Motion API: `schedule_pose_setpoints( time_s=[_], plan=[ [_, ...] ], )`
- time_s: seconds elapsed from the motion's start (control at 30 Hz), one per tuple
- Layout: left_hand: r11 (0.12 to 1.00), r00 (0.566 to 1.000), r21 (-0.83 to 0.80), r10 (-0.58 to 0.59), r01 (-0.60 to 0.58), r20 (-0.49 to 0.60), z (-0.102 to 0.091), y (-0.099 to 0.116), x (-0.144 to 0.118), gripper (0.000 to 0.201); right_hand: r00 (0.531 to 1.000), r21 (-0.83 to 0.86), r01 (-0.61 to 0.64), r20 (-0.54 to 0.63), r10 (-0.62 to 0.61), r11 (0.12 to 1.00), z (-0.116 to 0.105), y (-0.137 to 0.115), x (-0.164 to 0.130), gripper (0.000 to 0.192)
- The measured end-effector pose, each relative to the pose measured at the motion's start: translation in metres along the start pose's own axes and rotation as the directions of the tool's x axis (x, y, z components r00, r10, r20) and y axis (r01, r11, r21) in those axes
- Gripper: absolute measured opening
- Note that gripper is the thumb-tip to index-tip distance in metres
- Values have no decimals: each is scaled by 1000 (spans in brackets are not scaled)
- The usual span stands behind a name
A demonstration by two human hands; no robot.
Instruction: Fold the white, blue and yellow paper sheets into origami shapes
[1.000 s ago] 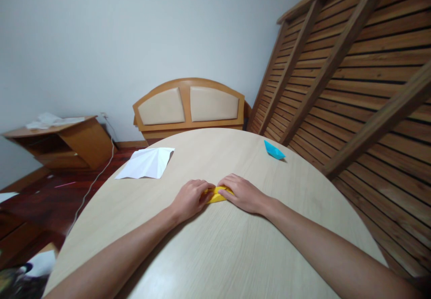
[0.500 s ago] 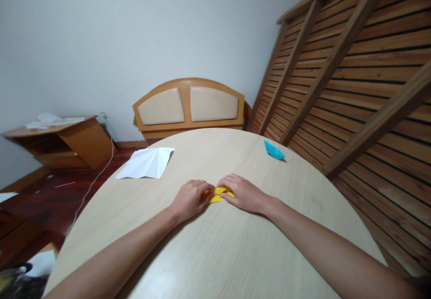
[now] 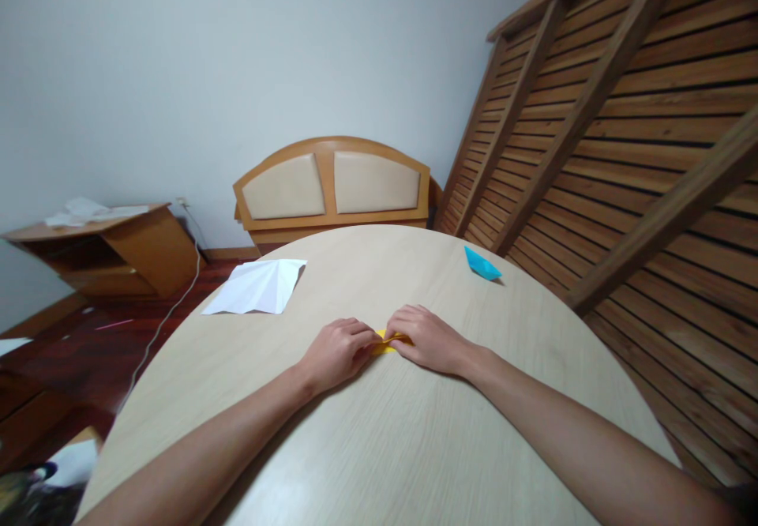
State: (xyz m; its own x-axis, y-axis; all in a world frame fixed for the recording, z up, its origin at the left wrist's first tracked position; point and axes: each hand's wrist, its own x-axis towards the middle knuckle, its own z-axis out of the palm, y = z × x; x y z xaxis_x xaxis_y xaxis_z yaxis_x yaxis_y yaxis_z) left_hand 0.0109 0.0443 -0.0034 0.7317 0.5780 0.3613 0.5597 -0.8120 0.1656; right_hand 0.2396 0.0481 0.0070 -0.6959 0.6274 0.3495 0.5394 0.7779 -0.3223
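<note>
A small piece of folded yellow paper lies on the round table, mostly covered by my fingers. My left hand grips its left end, with thumb and fingers pinched together. On the right end, my right hand holds the paper between a bent thumb and curled fingers. Between the two hands a raised fold of the paper shows as a darker yellow ridge. The ends under my fingers are hidden.
A creased white sheet of paper lies at the table's left. Toward the back right sits a folded blue paper boat. Beyond are a headboard, a wooden desk and leaning wooden slats.
My left fingers have shifted slightly right, closer to the right hand. Less of the yellow paper shows, and its upper layer now stands as a narrow ridge.
</note>
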Motion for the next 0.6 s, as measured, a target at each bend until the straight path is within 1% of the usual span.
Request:
schedule_pose_setpoints(
  time_s=[0.2, 0.3, 0.4, 0.53, 0.6],
  plan=[
    [995, 995, -23, 96, -95, 31, -2, 1, 0, 28, 999, -3, 24, 35, -24, 1000, -3, 2, -2, 12],
    [994, 994, -8, 106, -106, 34, -4, 3, 0, 29, 998, 3, 44, 49, -44, 999, -5, 2, -3, 11],
    [996, 995, 2, 89, -89, 52, -7, 6, 2, 29, 998, -4, 38, 52, -38, 999, -8, -1, -2, 14],
    [999, 994, -13, 52, -51, 94, -11, 8, 3, 30, 999, -51, -27, 43, 29, 998, -5, -6, -1, 26],
    [999, 992, -24, 28, -25, 125, -9, 6, 2, 39, 995, -61, -76, 53, 79, 995, 0, -8, -3, 39]
  ],
)
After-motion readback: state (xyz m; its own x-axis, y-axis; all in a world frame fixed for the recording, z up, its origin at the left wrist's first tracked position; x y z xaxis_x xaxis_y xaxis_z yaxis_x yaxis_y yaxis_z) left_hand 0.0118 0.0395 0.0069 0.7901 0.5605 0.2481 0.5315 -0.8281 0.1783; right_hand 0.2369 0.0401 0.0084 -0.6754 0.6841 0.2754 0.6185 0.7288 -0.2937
